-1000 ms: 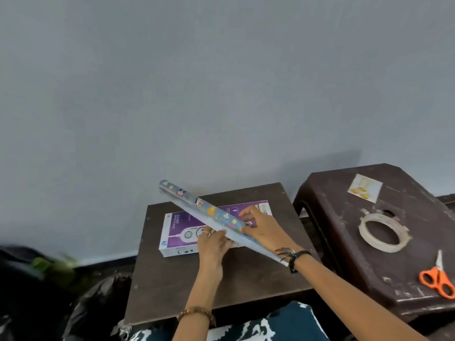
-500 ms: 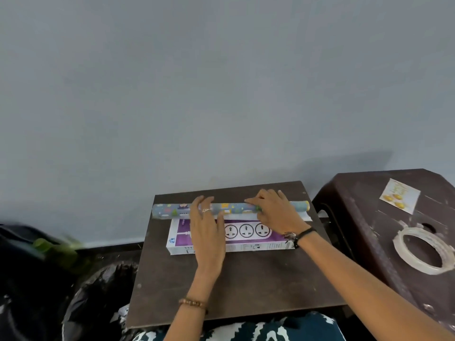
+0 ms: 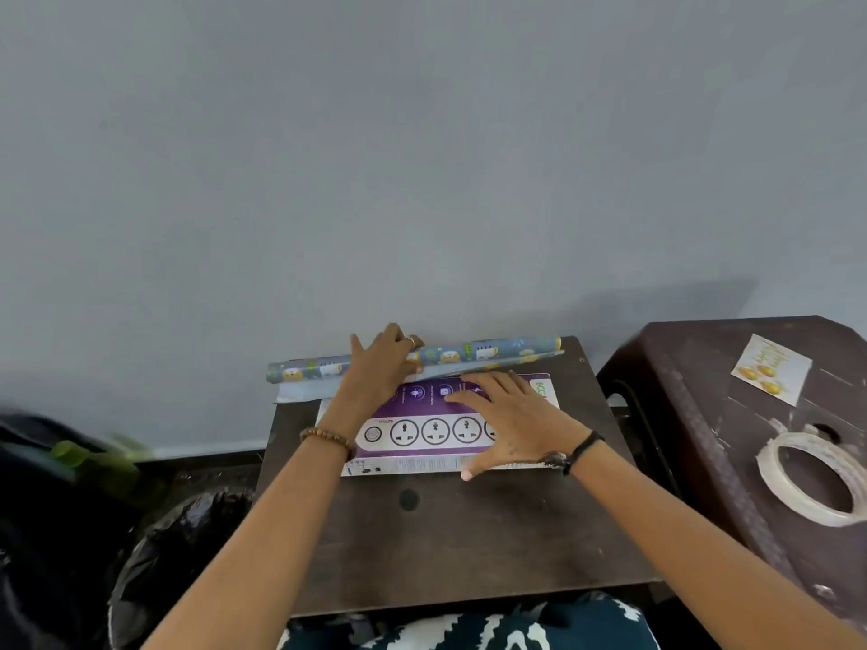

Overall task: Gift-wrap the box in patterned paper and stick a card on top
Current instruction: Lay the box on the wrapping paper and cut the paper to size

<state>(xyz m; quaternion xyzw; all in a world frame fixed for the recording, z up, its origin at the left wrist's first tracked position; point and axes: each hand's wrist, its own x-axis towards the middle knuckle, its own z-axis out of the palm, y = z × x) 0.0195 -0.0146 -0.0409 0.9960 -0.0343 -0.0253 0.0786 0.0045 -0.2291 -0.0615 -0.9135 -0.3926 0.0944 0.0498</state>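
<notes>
A flat purple and white box [image 3: 424, 431] printed with sockets lies on a small dark table [image 3: 445, 532]. Behind it, along the table's far edge, lies a roll of blue patterned paper [image 3: 488, 353], its loose edge partly unrolled toward the box. My left hand [image 3: 382, 363] rests on the roll near its middle, fingers laid over it. My right hand [image 3: 509, 419] lies flat on the right half of the box, fingers spread, thumb at its near edge. A small white card with yellow shapes [image 3: 770, 369] lies on the brown stool at the right.
A brown plastic stool [image 3: 732, 443] stands right of the table, with a ring of clear tape [image 3: 814, 476] on it. A grey wall rises just behind the table. Dark bags [image 3: 70, 518] lie on the floor at the left.
The roll has gone from lying slanted across the box to lying level behind it. My left hand followed it back; my right hand left the roll and settled flat on the box.
</notes>
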